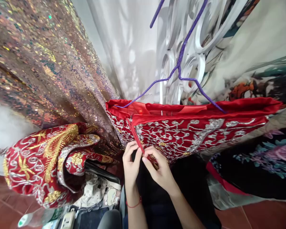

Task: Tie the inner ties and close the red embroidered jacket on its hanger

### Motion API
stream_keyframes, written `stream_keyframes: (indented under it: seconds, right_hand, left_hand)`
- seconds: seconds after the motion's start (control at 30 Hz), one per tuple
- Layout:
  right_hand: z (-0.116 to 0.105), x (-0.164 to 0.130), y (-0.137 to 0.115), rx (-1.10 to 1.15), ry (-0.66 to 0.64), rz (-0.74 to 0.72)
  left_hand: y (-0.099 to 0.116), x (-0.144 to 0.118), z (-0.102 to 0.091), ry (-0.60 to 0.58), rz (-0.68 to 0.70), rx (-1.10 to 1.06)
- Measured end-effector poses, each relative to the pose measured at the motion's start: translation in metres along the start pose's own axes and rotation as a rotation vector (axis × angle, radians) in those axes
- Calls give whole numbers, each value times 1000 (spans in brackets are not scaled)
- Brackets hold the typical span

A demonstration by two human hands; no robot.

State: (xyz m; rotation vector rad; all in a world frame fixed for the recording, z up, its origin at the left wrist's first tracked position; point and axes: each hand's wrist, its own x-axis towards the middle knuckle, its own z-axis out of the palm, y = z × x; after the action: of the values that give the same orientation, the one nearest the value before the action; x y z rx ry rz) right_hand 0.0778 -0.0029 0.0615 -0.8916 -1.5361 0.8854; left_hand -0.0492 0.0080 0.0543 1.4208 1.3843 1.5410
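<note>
Head view: left hand (131, 163) and right hand (158, 170) have fingers pinched together on the zipper (135, 136) of a red dress (193, 133) hanging on a purple hanger (178, 68).

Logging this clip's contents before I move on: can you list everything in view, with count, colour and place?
embroidered garment: 1, red with silver, hanging centre on the hanger
zip: 1, red, at the garment's opening, pinched by both hands
hanger: 1, purple, top centre
sequin fabric: 1, bronze and multicolour, upper left
folded embroidered cloth: 1, red, gold, silver, lower left
floral fabric: 1, cream and black with flowers, right
curtain: 1, white, behind
power strip: 1, white, bottom left
floor tiles: red-brown, bottom corners
left hand: on the zip, red string at wrist
right hand: on the zip
</note>
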Motion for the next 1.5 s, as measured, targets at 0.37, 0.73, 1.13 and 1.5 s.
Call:
stream_keyframes:
  seconds: [0.37,0.73,1.13,1.5]
  right_hand:
    - [4,-7,11,104,108,164]
    - [-14,-1,21,182,-97,126]
    - [-4,-13,21,181,-52,224]
    - [-6,20,-7,58,-59,268]
  left_hand:
    - [1,-2,6,-15,20,-57]
    - [8,-5,17,121,-39,-58]
    - [9,-10,6,7,-75,-44]
    - [17,-16,-4,-103,46,148]
